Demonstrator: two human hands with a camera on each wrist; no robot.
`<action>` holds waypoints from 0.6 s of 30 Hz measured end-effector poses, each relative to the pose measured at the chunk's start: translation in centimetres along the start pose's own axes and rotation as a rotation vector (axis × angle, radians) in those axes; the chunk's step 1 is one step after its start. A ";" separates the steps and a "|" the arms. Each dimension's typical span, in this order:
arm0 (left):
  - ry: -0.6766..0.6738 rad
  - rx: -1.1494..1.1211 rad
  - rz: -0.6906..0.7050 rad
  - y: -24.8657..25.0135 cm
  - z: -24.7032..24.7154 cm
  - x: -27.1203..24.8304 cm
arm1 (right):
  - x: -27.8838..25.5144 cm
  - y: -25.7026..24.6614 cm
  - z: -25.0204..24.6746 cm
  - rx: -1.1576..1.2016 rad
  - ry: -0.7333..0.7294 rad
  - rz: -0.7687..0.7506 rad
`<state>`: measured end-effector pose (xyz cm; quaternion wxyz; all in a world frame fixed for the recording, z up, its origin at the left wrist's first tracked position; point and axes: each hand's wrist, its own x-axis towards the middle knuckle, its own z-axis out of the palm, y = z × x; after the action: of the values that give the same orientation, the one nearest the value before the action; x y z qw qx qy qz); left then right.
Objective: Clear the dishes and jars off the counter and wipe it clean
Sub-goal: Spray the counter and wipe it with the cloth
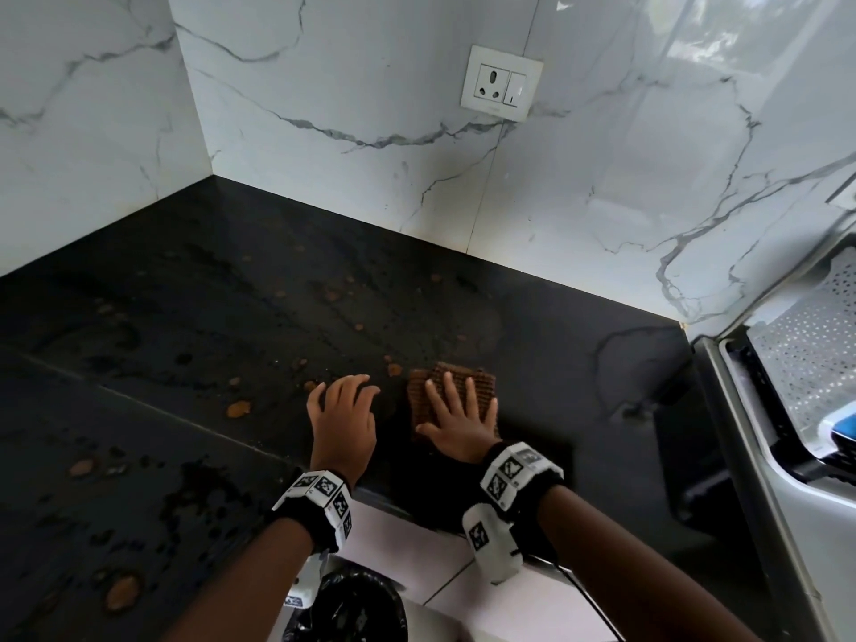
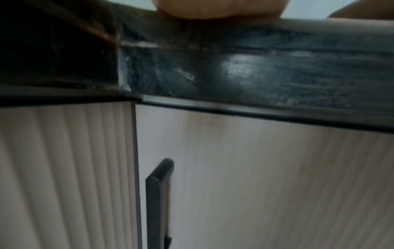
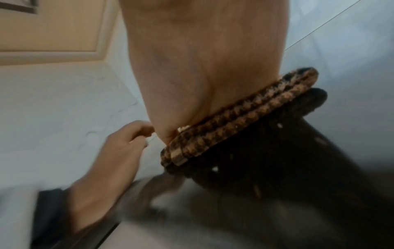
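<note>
A folded brown checked cloth (image 1: 456, 382) lies on the black counter (image 1: 185, 317) near its front edge. My right hand (image 1: 456, 410) lies flat on the cloth with fingers spread and straight, pressing it down. In the right wrist view the cloth (image 3: 241, 116) shows as a folded stack under my palm. My left hand (image 1: 343, 410) rests on the counter just left of the cloth, fingers slightly bent, holding nothing. Brown spill spots (image 1: 238, 409) and wet streaks dot the counter to the left and behind the hands. No dishes or jars are in view.
White marble walls meet in a corner behind the counter, with a socket plate (image 1: 500, 83) on the back wall. A steel appliance (image 1: 787, 386) stands at the right. Below the counter edge are pale cabinet doors with a black handle (image 2: 158, 193). A black-lined bin (image 1: 343, 604) sits below.
</note>
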<state>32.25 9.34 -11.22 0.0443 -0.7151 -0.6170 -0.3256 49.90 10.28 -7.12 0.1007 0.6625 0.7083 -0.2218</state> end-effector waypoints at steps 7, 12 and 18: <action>-0.012 -0.001 0.008 0.0 -0.1 0.0 | -8.5 5.4 4.7 -0.257 0.068 -0.289; -0.001 -0.014 -0.004 -0.1 0.1 -0.1 | -9.1 10.8 2.2 -0.122 -0.108 -0.061; 0.009 0.003 -0.017 0.0 0.2 -0.2 | -2.7 12.3 -1.7 0.064 -0.049 0.158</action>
<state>32.32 9.27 -11.43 0.0453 -0.7083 -0.6233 -0.3283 62.51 8.89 -6.65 0.1143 0.7136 0.6436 -0.2519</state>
